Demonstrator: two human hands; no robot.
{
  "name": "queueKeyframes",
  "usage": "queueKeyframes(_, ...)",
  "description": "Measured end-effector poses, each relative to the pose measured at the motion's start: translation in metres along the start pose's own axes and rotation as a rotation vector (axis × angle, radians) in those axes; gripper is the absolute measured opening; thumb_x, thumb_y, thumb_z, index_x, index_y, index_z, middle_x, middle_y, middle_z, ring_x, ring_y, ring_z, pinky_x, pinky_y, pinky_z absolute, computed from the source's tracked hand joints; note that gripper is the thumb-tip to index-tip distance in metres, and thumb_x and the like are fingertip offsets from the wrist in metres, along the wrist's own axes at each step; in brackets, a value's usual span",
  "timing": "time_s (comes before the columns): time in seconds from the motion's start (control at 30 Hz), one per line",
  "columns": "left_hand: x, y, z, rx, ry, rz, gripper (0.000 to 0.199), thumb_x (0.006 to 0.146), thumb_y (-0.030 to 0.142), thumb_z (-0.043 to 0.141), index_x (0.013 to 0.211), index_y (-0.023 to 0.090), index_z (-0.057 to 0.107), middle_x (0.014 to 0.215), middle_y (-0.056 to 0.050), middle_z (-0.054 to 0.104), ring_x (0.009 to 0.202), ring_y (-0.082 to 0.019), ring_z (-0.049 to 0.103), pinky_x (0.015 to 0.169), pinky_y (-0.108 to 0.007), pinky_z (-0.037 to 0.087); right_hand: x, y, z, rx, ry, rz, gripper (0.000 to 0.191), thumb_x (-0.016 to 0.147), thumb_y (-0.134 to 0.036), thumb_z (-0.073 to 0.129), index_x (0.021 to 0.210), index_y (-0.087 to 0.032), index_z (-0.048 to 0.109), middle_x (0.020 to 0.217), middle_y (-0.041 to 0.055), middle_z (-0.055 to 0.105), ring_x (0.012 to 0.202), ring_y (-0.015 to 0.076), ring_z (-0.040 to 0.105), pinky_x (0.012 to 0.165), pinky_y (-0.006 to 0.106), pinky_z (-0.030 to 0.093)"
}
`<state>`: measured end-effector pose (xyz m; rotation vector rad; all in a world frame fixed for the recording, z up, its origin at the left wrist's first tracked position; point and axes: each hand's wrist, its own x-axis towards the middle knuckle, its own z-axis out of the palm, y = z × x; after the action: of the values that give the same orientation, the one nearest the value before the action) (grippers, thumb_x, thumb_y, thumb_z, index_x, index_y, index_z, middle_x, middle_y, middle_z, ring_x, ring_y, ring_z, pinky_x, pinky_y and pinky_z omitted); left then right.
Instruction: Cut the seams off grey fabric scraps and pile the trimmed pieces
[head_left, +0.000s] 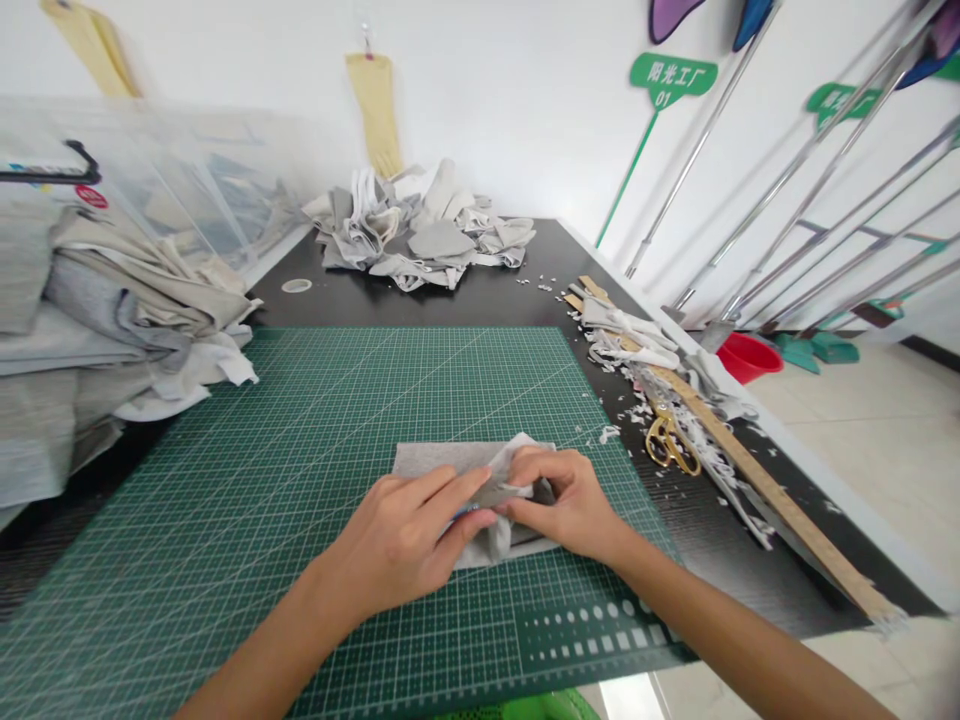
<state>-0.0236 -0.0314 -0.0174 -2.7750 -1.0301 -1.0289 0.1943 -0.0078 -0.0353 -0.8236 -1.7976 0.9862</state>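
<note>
A small piece of grey fabric (442, 457) with paler folds lies near the front of a green cutting mat (360, 390). My left hand (420, 525) presses on the cloth from the left, thumb and fingers pinching a fold of it. From the right, my right hand (559, 495) grips a raised, whitish fold between thumb and curled fingers. The two hands nearly meet at the middle of the cloth. A bit of something blue shows under my left fingers, too small to make out.
Fabric heaps lie at the left (135, 310) and the back (435, 230). Along the right edge are gold-handled scissors (673, 445), a long wooden strip (765, 480), and white scraps (637, 345). A tape ring (296, 286) lies behind the mat.
</note>
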Motion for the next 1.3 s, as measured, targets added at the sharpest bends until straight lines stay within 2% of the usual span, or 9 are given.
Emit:
queueKeyframes(0.13, 0.0015, 0.0001, 0.0000, 0.015, 0.019, 0.023, 0.021, 0.097, 0.022, 0.052, 0.116, 0.014, 0.058, 0.087, -0.002, 0.069, 0.063, -0.014, 0.065, 0.049, -0.028, 0.046, 0.0009, -0.0007, 0.0001, 0.007, -0.005, 0.007, 0.017, 0.074, -0.022, 0.077, 0.066, -0.019, 0.062, 0.061, -0.0030, 0.060, 0.060, 0.0109, 0.053, 0.059, 0.026, 0.043)
queueKeyframes(0.3, 0.0004, -0.0007, 0.0004, 0.008, 0.004, 0.014, 0.031, 0.096, 0.028, 0.055, 0.123, 0.013, 0.055, 0.091, -0.004, 0.069, 0.068, -0.015, 0.066, 0.050, -0.028, 0.046, 0.0015, -0.0029, 0.0001, -0.002, -0.015, 0.011, 0.015, 0.075, -0.024, 0.076, 0.068, -0.019, 0.064, 0.063, -0.0023, 0.061, 0.061, 0.0117, 0.054, 0.060, 0.026, 0.043)
queueKeyframes(0.47, 0.0005, -0.0003, 0.0001, 0.008, -0.007, 0.017, 0.022, 0.097, 0.024, 0.052, 0.116, 0.016, 0.058, 0.087, -0.003, 0.069, 0.062, -0.014, 0.064, 0.048, -0.027, 0.044, 0.0018, -0.0039, 0.0004, -0.017, -0.014, 0.036, 0.019, 0.075, -0.026, 0.075, 0.064, -0.019, 0.062, 0.059, -0.0028, 0.058, 0.058, 0.0114, 0.052, 0.058, 0.026, 0.042)
queueKeyframes(0.63, 0.0000, -0.0004, -0.0003, -0.011, 0.006, -0.005, 0.032, 0.095, 0.029, 0.056, 0.123, 0.015, 0.055, 0.090, -0.003, 0.069, 0.067, -0.015, 0.065, 0.051, -0.028, 0.046, 0.0002, -0.0016, -0.0001, -0.017, -0.013, 0.009, 0.015, 0.075, -0.024, 0.075, 0.068, -0.019, 0.063, 0.063, -0.0020, 0.061, 0.062, 0.0120, 0.055, 0.060, 0.027, 0.043)
queueKeyframes(0.8, 0.0003, 0.0003, -0.0011, -0.018, -0.004, 0.005, 0.021, 0.096, 0.022, 0.053, 0.115, 0.016, 0.058, 0.086, -0.002, 0.068, 0.063, -0.014, 0.065, 0.049, -0.027, 0.045, 0.0004, -0.0023, 0.0001, -0.021, -0.013, 0.021, 0.017, 0.075, -0.025, 0.076, 0.067, -0.019, 0.063, 0.061, -0.0024, 0.060, 0.060, 0.0115, 0.053, 0.059, 0.026, 0.044)
queueKeyframes(0.97, 0.0005, 0.0003, -0.0015, -0.039, -0.011, -0.014, 0.028, 0.095, 0.028, 0.055, 0.120, 0.016, 0.056, 0.090, -0.003, 0.069, 0.068, -0.016, 0.066, 0.051, -0.029, 0.048, -0.0004, -0.0013, 0.0003, -0.011, -0.001, 0.015, 0.014, 0.075, -0.025, 0.075, 0.068, -0.019, 0.063, 0.064, -0.0012, 0.063, 0.062, 0.0123, 0.056, 0.060, 0.026, 0.045)
queueKeyframes(1.07, 0.0005, -0.0003, -0.0005, -0.017, -0.025, -0.026, 0.024, 0.096, 0.027, 0.054, 0.116, 0.015, 0.058, 0.090, -0.003, 0.069, 0.068, -0.017, 0.067, 0.049, -0.029, 0.048, 0.0000, -0.0017, -0.0001, -0.016, 0.005, 0.020, 0.014, 0.074, -0.026, 0.076, 0.069, -0.019, 0.064, 0.065, -0.0010, 0.064, 0.062, 0.0124, 0.056, 0.060, 0.027, 0.046)
queueKeyframes(1.17, 0.0015, -0.0012, -0.0011, -0.072, 0.004, -0.062, 0.020, 0.095, 0.023, 0.055, 0.114, 0.017, 0.060, 0.090, -0.002, 0.070, 0.069, -0.015, 0.067, 0.054, -0.027, 0.050, 0.0009, -0.0029, -0.0005, -0.013, -0.014, 0.022, 0.016, 0.075, -0.026, 0.076, 0.068, -0.019, 0.064, 0.062, -0.0018, 0.062, 0.060, 0.0114, 0.055, 0.059, 0.026, 0.044)
queueKeyframes(1.3, 0.0038, -0.0054, -0.0031, -0.155, 0.084, -0.109, 0.027, 0.093, 0.024, 0.059, 0.119, 0.017, 0.058, 0.095, -0.004, 0.070, 0.076, -0.014, 0.066, 0.066, -0.027, 0.055, 0.0009, -0.0029, -0.0006, -0.015, -0.026, 0.026, 0.017, 0.075, -0.027, 0.076, 0.067, -0.019, 0.064, 0.062, -0.0023, 0.061, 0.059, 0.0108, 0.054, 0.058, 0.025, 0.043)
